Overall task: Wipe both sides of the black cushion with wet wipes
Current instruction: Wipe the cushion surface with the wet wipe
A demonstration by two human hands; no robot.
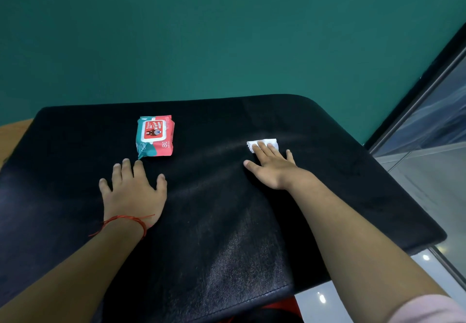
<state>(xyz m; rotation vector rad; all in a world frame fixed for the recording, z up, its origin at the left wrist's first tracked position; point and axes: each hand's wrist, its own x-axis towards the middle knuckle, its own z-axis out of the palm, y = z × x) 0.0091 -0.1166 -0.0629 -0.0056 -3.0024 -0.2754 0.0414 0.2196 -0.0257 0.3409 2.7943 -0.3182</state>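
Head view: the black cushion (227, 221) lies flat under the pack of wipes (155, 136), with both hands on it. The left hand (133, 191) is just in front of the pack, flat, fingers spread. The right hand (271, 166) is well right of the pack, straight fingers pressing the wipe (263, 143). Risk imo: that thin crumpled wipe bunches up or slips out, and the pack's spot gets skipped. Cushion's leathery, grainy, round-cornered; pack's crinkly plastic.

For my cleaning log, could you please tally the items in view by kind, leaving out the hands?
Black cushion: 1
Pack of wet wipes: 1
Loose white wipe: 1
Total: 3
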